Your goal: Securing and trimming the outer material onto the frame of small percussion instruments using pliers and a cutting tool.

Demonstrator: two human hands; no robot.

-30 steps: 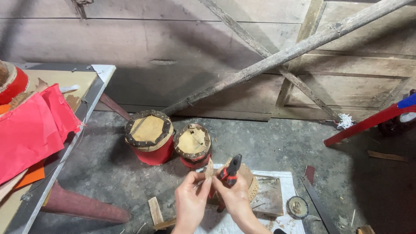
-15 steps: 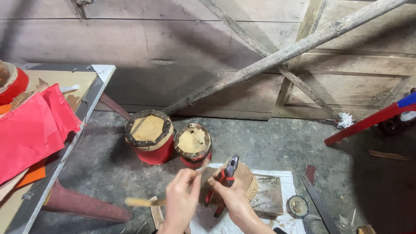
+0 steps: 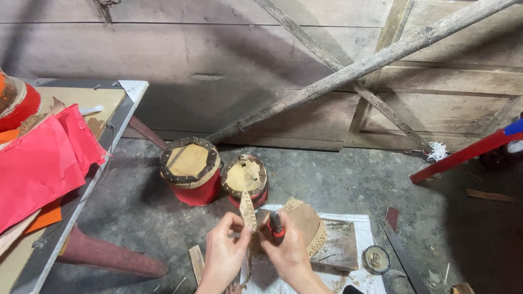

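Note:
My left hand [image 3: 226,251] pinches a narrow tan strip of hide [image 3: 248,209] that stands up between my two hands. My right hand [image 3: 287,247] is closed on a red-and-black handled tool [image 3: 276,225], its handles poking up above my fingers. Just behind the right hand lies a brown round hide piece with a stitched pale edge [image 3: 310,224], resting on a flat board [image 3: 340,246] over a white sheet [image 3: 357,275]. Two small red drums with tan heads stand on the floor beyond my hands, a larger one [image 3: 190,170] and a smaller one [image 3: 245,178].
A table [image 3: 117,117] at the left carries red cloth [image 3: 41,163] and another red drum [image 3: 16,100]. A saw blade [image 3: 400,247] and a small round disc [image 3: 376,258] lie at the right. A long pole [image 3: 359,68] leans on the wooden wall. A red bar [image 3: 463,155] crosses the far right.
My left hand pulled the strip out to the left, then brought it back in. The strip now stands upright between both hands, which are close together again.

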